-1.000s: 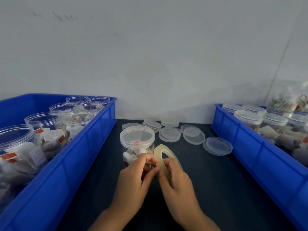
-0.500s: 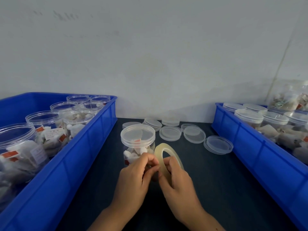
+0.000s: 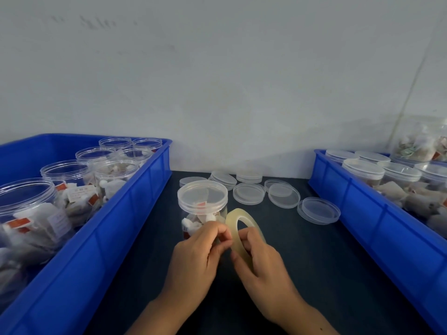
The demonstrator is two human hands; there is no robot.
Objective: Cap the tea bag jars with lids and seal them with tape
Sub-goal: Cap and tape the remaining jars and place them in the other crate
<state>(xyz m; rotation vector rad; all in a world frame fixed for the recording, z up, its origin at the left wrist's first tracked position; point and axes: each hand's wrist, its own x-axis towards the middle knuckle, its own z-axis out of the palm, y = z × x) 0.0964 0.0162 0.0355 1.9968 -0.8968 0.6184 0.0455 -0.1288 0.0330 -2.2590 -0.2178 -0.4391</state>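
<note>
Change: almost nothing moves across the last second; both hands stay at the same spot on the tape roll (image 3: 244,234), so the free end seems not yet lifted.
Right hand (image 3: 262,264): grips the roll, held on edge.
Left hand (image 3: 197,256): fingertips pinch at the roll's near rim, picking for the end.
Capped jar (image 3: 202,205): stands on the dark surface (image 3: 314,274) just beyond the left hand's fingertips, lid on, untaped.
Loose lids (image 3: 249,193): further beyond both hands.
Meaning: sealing waits on the tape end.
</note>
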